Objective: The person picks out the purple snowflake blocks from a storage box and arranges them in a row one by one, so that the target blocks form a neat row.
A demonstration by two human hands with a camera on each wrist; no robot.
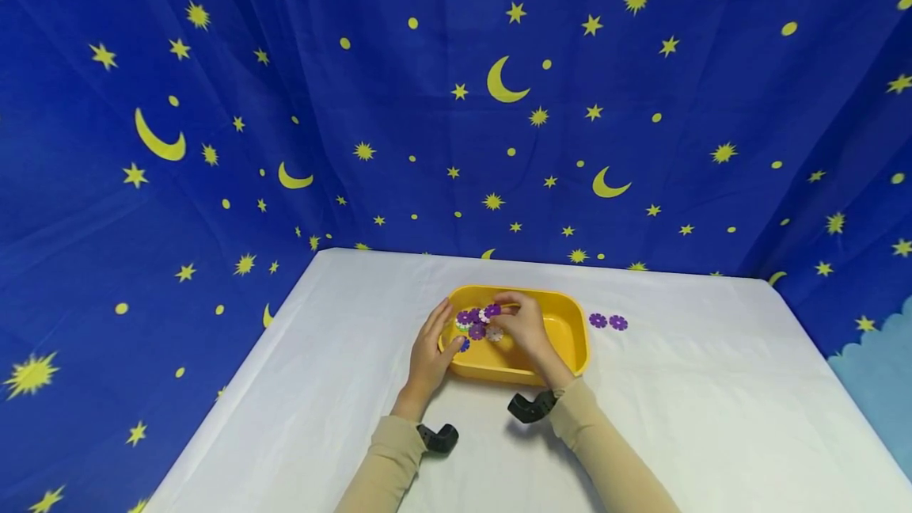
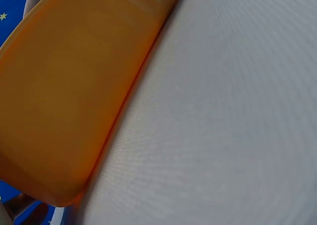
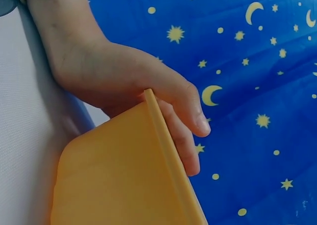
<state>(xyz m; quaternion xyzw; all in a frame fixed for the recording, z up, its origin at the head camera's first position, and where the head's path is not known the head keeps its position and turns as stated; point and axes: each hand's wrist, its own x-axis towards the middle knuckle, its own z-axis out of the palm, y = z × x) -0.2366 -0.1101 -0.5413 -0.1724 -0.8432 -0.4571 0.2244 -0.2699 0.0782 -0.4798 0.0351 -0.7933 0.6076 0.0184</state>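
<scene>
My left hand (image 1: pixel 427 351) rests at the left end of a yellow plastic tub (image 1: pixel 563 344), fingers fairly straight along its rim and thumb over the near corner. In the right wrist view that hand (image 3: pixel 143 79) reaches across the tub's edge. My right hand (image 1: pixel 526 324) is over the tub, pinching a purple flower-shaped disc (image 1: pixel 492 310) with a white one against it. Beside its fingertips a cluster of purple discs (image 1: pixel 476 331) and white ones overlaps. A blue disc (image 1: pixel 465 344) shows close to my left thumb. The left wrist view mostly shows the tub's outer wall (image 2: pixel 74 86).
Two purple flower discs (image 1: pixel 608 322) lie side by side on the white table (image 1: pixel 712 386), right of the tub. A pale disc (image 1: pixel 495 333) is inside the tub under my right hand. A blue curtain (image 1: pixel 427 125) with yellow moons and stars stands behind the table.
</scene>
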